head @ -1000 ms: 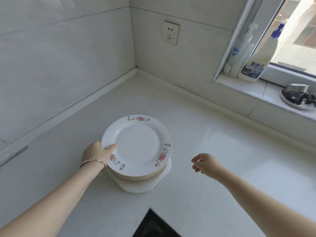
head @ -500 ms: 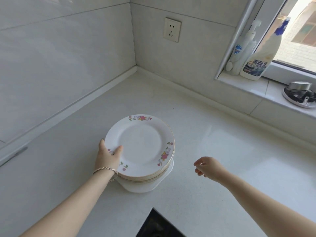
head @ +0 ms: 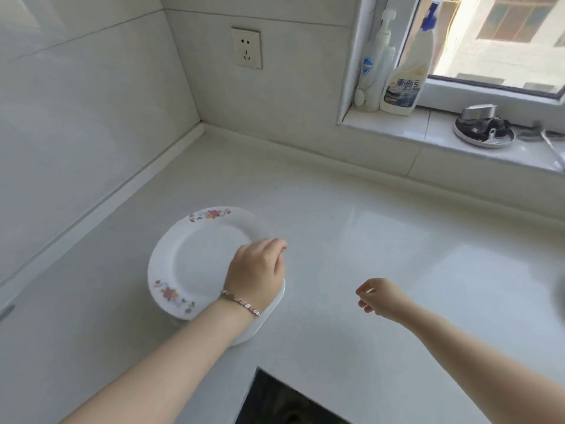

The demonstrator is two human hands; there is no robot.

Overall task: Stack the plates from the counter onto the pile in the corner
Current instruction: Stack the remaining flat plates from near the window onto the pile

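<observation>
The left hand point(head: 255, 272) has crossed from the top plate point(head: 198, 258)'s left rim to its right rim, gripping it (blurred); the right hand point(head: 377, 296) hovers loosely curled, empty.

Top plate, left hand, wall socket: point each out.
top plate point(head: 198, 258), head view, bare centre.
left hand point(head: 256, 276), head view, back of hand.
wall socket point(head: 246, 48), head view, faceplate middle.

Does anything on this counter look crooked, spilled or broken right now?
Nothing looks spilled or broken. One small oddity: the floral plate on top sits off-centre, overhanging to the left of the white dish at the bottom of the pile. The left hand rests on its right edge; the right hand hovers empty.
</observation>
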